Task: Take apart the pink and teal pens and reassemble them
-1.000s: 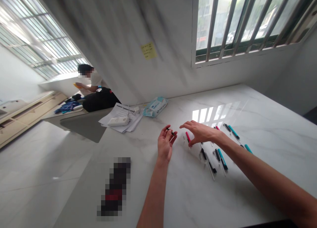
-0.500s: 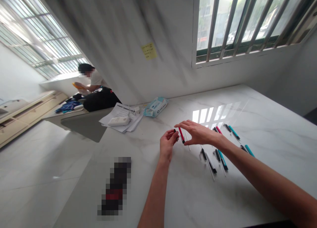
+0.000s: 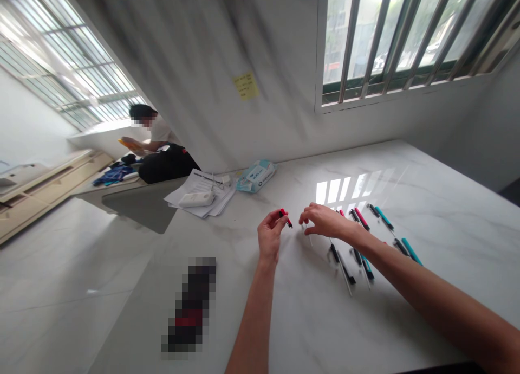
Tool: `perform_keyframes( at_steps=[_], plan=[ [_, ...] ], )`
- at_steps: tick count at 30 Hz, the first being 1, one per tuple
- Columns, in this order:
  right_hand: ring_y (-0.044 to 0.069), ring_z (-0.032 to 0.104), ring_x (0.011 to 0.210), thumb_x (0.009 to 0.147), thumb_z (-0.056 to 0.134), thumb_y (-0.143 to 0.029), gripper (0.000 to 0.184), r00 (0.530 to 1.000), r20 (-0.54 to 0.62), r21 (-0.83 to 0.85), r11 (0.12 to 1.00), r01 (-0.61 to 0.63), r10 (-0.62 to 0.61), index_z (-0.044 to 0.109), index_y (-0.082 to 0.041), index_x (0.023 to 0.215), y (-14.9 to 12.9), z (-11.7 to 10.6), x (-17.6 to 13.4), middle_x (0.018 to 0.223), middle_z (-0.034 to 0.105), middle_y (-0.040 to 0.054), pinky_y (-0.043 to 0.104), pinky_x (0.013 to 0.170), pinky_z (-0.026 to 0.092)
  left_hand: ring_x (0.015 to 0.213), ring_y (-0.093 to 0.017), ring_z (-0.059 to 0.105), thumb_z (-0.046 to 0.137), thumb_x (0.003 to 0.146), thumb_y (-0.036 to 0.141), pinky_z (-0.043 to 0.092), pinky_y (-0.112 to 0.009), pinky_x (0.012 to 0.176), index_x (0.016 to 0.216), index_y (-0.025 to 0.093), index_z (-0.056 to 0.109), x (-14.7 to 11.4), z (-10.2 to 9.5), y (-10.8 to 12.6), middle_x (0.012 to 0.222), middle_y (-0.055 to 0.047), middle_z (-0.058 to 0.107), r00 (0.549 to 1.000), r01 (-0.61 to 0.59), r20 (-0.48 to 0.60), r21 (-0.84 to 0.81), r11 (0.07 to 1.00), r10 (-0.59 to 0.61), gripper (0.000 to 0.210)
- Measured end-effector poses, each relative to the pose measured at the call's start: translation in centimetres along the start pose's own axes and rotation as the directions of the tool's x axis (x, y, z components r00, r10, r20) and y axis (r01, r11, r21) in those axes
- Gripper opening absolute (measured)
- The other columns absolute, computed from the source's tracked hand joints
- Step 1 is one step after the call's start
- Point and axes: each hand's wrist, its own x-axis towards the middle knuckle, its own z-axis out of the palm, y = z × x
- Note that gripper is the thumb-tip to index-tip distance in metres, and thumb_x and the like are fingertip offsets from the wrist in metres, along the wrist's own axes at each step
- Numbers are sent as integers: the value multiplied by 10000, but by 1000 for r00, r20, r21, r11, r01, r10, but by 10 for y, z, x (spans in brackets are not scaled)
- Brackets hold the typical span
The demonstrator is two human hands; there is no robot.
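Note:
My left hand (image 3: 270, 237) is closed, pinching a short red and black pen part (image 3: 286, 218) between thumb and fingers, raised above the table. My right hand (image 3: 323, 220) hovers to its right with fingers bent and apart. A thin white pen refill (image 3: 311, 240) lies on the table just below its fingertips. Under and beyond my right forearm are sets of pen parts: a red barrel (image 3: 362, 219), a teal barrel (image 3: 384, 217), another teal barrel (image 3: 411, 251) and a black grip (image 3: 333, 253). My forearm hides some of them.
On the white marbled table (image 3: 317, 320), a wet-wipes pack (image 3: 257, 176) sits against the wall, beside papers (image 3: 221, 203) with a white device (image 3: 197, 199) on top. A blurred dark object (image 3: 189, 303) lies front left. Another person (image 3: 160, 141) sits far left.
The red barrel has gone from my right hand and a red and black part now shows in my left. My right hand has drawn slightly right and down, toward the white refill.

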Motion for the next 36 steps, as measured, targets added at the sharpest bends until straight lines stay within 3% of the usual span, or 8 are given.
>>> perform_keyframes(
  at_steps=[4,13,19,26,31,33,36],
  plan=[
    [280,660,992,869,750,-181,72,1000,12,21,1000,12,-12,786,-203,927,-2,6,1,891,763,82,340,797,505,895,-176,720,909,672,329,547,-310,862,992,173,782,-1,2,1,981,-72,797,1000,-25,10,7,1000,25,377],
    [175,702,835,877,672,-162,145,978,-177,325,944,-52,115,768,-219,969,-10,-15,-3,886,778,18,257,743,515,752,-173,705,850,749,324,552,-300,750,991,181,816,-5,5,2,879,-66,799,991,-115,96,208,971,96,283],
    [151,679,756,971,623,-224,204,948,-314,243,970,25,55,804,-229,1065,-8,-31,-6,1038,754,69,278,744,511,866,-210,742,833,782,304,559,-328,880,988,218,838,-9,7,0,955,-80,811,978,-165,178,333,928,110,224],
    [178,697,851,957,669,-214,155,960,-275,186,977,102,-48,781,-233,1062,-8,-30,-7,978,755,59,281,775,511,901,-221,748,832,794,297,559,-337,907,979,235,839,-11,8,-1,1006,-76,810,964,-211,227,345,915,137,194],
    [165,708,858,932,651,-138,237,965,-263,244,968,62,4,748,-243,1121,-9,-33,-8,952,768,27,264,782,513,901,-218,747,826,799,305,558,-333,905,995,224,836,-11,9,0,1003,-82,810,967,-189,228,344,920,113,212],
    [168,699,846,917,647,-113,206,972,-233,178,984,29,13,760,-232,1042,-7,-34,-10,946,760,32,271,786,506,899,-212,745,831,789,301,558,-322,891,992,217,836,-10,8,0,997,-84,811,974,-166,203,322,932,103,220],
    [190,685,852,882,689,-100,162,996,-89,11,1000,17,-16,785,-227,910,-3,-29,-11,913,739,50,273,743,478,858,-206,741,850,762,307,562,-316,855,980,210,834,-8,7,1,944,-80,810,983,-132,162,277,952,89,239]
  ],
)
